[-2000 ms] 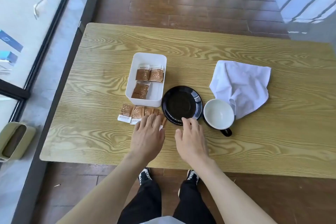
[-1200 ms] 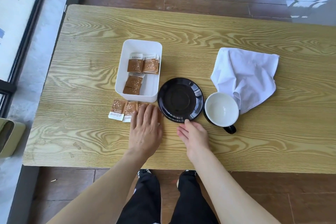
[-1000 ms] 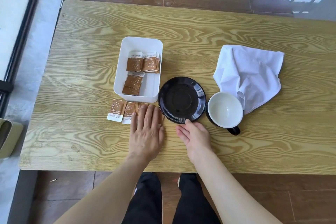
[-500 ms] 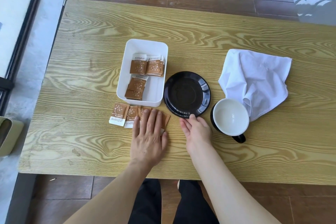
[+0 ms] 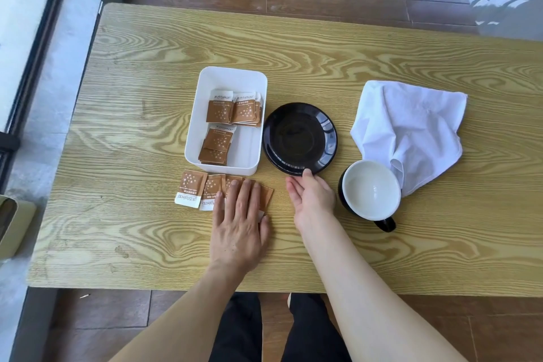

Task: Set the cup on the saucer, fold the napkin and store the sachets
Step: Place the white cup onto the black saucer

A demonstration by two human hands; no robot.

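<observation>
A wooden desk [image 5: 323, 67] carries everything. A white tray [image 5: 233, 75] stands left of centre with several brown sachets inside [image 5: 219, 138]. Touching the tray's right side is the black saucer [image 5: 299, 138], bare. To the saucer's right and nearer the person stands the cup [image 5: 370, 189], black outside, white inside, upright, handle toward the person. It is on the desk, not on the saucer. The white napkin [image 5: 411, 123] lies crumpled beyond the cup, one corner drooping against the cup's far rim.

In front of the tray a row of loose sachets [image 5: 191, 188] lies flat on the desk, overlapping one another. The left hand [image 5: 239, 223] lies palm down, fingers together and stretched flat, covering the right end of that row; it grips nothing. The right hand [image 5: 313, 197] lies between the loose sachets and the cup, fingers loosely extended, with a fingertip touching the saucer's near rim; it is not closed around anything. The cup is just beside this hand, to its right, with a narrow gap between them. Nothing lies between the cup and the saucer. The napkin is well apart from both hands.
</observation>
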